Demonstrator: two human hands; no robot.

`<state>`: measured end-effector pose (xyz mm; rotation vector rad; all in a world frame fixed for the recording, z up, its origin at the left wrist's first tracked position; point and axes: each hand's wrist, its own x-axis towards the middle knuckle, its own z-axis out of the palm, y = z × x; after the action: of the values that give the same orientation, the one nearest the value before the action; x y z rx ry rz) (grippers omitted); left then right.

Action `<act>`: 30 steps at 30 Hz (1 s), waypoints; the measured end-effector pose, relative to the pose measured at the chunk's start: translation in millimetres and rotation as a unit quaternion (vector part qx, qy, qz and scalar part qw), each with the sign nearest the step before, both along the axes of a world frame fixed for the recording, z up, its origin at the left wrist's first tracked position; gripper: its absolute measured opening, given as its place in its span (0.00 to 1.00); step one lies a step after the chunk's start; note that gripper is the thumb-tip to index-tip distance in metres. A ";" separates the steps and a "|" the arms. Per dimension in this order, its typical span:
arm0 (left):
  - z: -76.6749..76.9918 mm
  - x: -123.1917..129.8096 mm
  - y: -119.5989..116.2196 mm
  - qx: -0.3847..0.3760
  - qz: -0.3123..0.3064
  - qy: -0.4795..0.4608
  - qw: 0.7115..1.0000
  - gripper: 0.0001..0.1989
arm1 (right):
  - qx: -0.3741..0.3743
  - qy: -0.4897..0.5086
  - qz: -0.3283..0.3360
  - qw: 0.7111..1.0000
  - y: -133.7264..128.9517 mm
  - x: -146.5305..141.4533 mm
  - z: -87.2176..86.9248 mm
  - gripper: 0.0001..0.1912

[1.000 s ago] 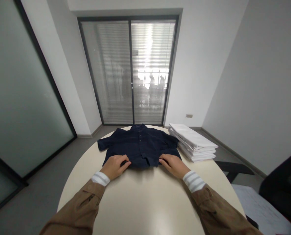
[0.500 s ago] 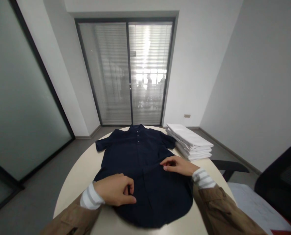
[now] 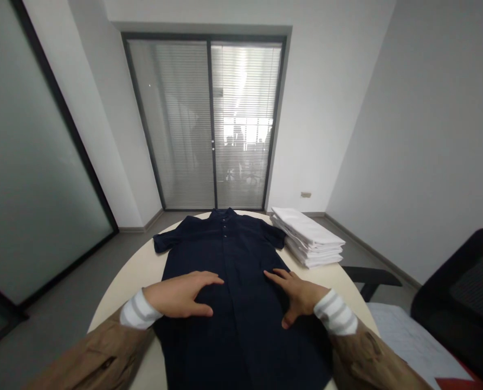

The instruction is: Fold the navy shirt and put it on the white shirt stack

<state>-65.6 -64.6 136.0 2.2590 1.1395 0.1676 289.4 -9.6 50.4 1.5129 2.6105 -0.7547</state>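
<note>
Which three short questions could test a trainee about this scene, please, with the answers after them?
1. Which end of the dark shirt lies farther from the person: (a) the hem or (b) the collar?
2. True or false: the white folded stack is to the right of the shirt.
3. Fill in: the left hand and the right hand are both ____, not clenched.

Key: 1 b; 2 true; 3 open.

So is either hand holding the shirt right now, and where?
Neither the left hand nor the right hand grips the shirt; both are open over it.
</note>
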 end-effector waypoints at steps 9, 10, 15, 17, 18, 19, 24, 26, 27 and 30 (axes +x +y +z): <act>-33.0 -26.0 15.8 -0.060 0.019 0.139 0.988 0.40 | 0.023 -0.074 0.017 0.997 -31.0 0.1 18.8 0.68; -32.5 -27.5 16.5 -0.063 0.019 0.140 0.988 0.36 | 0.031 -0.073 0.020 0.997 -30.1 -0.6 21.3 0.65; -45.1 -38.7 32.9 0.003 0.047 0.113 0.992 0.48 | 0.136 0.015 0.016 0.990 -18.9 -4.7 21.7 0.45; -60.0 -46.1 38.6 0.001 0.037 0.126 0.991 0.58 | 0.127 0.040 0.030 0.991 -15.3 -2.4 12.1 0.48; -68.6 -50.1 39.0 -0.005 0.027 0.139 0.990 0.61 | 0.109 0.039 0.036 0.993 -14.4 -0.1 5.6 0.49; -77.4 -54.3 37.4 -0.007 0.017 0.149 0.989 0.63 | 0.090 0.032 0.038 0.995 -14.1 2.6 -1.3 0.50; -107.9 -75.2 8.4 -0.005 -0.029 0.177 0.984 0.68 | 0.092 0.015 0.022 0.995 -17.3 13.6 -24.9 0.46; -109.0 -83.4 -3.9 -0.032 -0.036 0.190 0.981 0.75 | 0.093 0.010 0.021 0.995 -17.9 14.7 -25.8 0.47; -107.1 -87.3 -8.9 -0.047 -0.038 0.193 0.979 0.78 | 0.089 0.006 0.022 0.996 -17.9 14.8 -24.8 0.48; -93.1 -95.1 -18.5 -0.078 -0.031 0.211 0.974 0.81 | 0.071 0.006 0.027 0.997 -17.4 14.0 -19.5 0.51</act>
<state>-160.8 -83.1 42.9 2.2428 1.2386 -0.4344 303.4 -27.0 31.0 1.4671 2.7549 -0.5860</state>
